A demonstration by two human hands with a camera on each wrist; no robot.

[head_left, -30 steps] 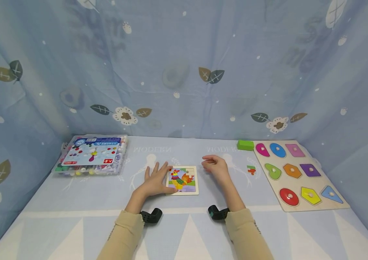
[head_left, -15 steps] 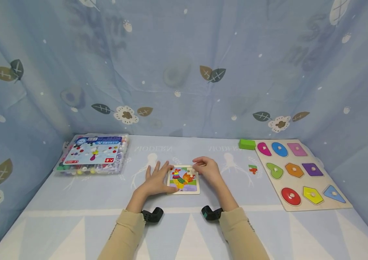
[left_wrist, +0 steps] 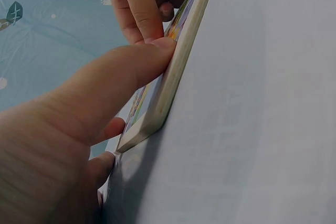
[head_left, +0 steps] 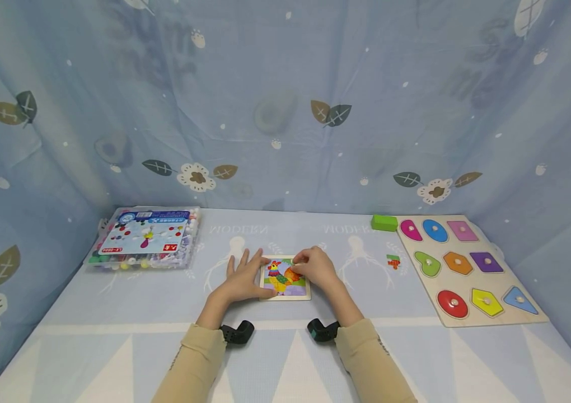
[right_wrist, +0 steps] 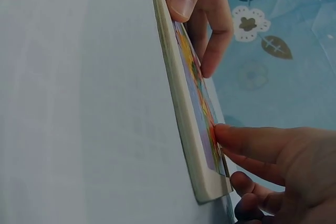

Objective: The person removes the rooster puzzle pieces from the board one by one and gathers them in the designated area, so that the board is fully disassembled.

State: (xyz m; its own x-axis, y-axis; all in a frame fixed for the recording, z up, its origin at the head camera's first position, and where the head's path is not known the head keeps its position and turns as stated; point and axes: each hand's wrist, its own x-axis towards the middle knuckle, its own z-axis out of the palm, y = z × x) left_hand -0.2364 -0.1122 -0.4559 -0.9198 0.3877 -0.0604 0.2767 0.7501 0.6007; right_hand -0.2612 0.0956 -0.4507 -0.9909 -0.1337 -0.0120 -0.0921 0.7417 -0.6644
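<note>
A small square jigsaw puzzle (head_left: 285, 284) in a pale wooden frame shows a colourful rooster. My left hand (head_left: 239, 283) steadies it from the left, fingers spread, with the thumb on the near edge and the index finger at the far left corner. My right hand (head_left: 317, 268) pinches a puzzle piece at the puzzle's upper right part; the fingers largely hide that piece. In the right wrist view, the right thumb (right_wrist: 252, 139) meets the picture surface, with other fingers beside the frame's end. In the left wrist view, the left thumb (left_wrist: 123, 72) presses on the frame's rim (left_wrist: 176, 77).
A loose green and red puzzle piece (head_left: 393, 262) lies to the right. Beyond it are a green block (head_left: 384, 223) and a wooden shape board (head_left: 467, 280) with knobbed coloured shapes. A clear plastic box (head_left: 141, 238) of beads stands at the back left.
My right hand has moved left from beside the puzzle to over its upper right part, its fingertips now down at the picture. The left hand stays at the frame.
</note>
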